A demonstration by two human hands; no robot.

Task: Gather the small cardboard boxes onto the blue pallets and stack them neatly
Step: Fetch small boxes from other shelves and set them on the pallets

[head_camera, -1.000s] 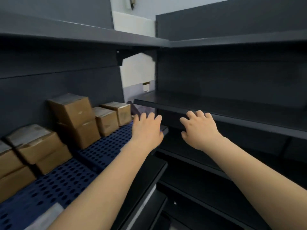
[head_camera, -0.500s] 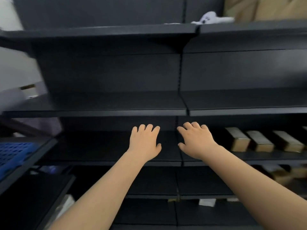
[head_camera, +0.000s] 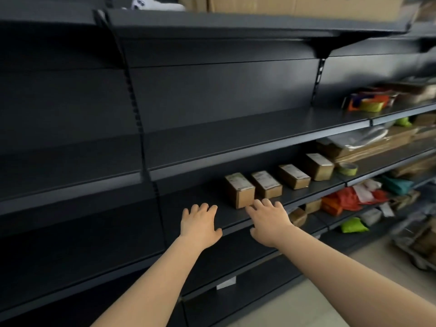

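Brown boxes (head_camera: 239, 190), black shelf (head_camera: 212, 208), perhaps white-labelled.

Four boxes (head_camera: 239, 190) sit in a row on one shelf (head_camera: 203, 208), running rightward and farther away. A tape roll (head_camera: 347, 168) lies right of the farthest box. Both hands hover near the shelf's front edge, left hand (head_camera: 199, 224) left of the right hand (head_camera: 269, 221).

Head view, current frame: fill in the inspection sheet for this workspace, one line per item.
Surface: dark metal shelf, bare left of the boxes.
Job's things: four small cardboard boxes in a row on that shelf, apart from each other; no blue pallets in view.
Clutter: tape roll beside the row; coloured bags and flat cartons on shelves at right.
Grippers: left hand and right hand open, reaching, holding nothing.
Cables: nothing seen.
Surroundings: large cartons on top shelf; pale floor.
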